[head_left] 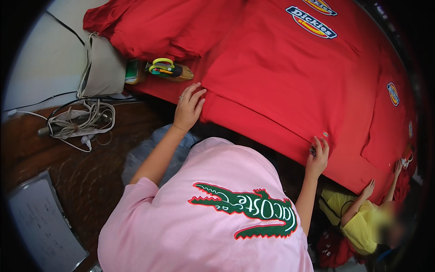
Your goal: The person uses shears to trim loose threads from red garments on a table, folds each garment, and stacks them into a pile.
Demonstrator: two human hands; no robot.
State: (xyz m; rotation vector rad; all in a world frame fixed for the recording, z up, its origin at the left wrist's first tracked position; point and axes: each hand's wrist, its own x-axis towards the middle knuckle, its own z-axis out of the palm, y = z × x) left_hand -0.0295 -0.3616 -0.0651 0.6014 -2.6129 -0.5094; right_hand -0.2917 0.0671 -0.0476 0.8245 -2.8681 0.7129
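A red T-shirt (281, 86) with an emblem patch lies spread flat on the red-covered table, its hem toward me. My left hand (188, 108) rests at the left corner of that hem. Its fingers are spread and bear a ring; nothing shows in them. By the right end of the hem, my right hand (320, 156) has its fingers curled round a small dark object (312, 151), too small to name surely. Its fingertips are close to a small pale tag (325, 134) on the shirt.
Heaped red garments (163, 27) lie at the far left, near a holder with yellow-handled scissors (162, 66). Coiled cords (86, 120) lie on the brown surface at left. At right, a co-worker in a yellow shirt (362, 222) works beside another red shirt (389, 122).
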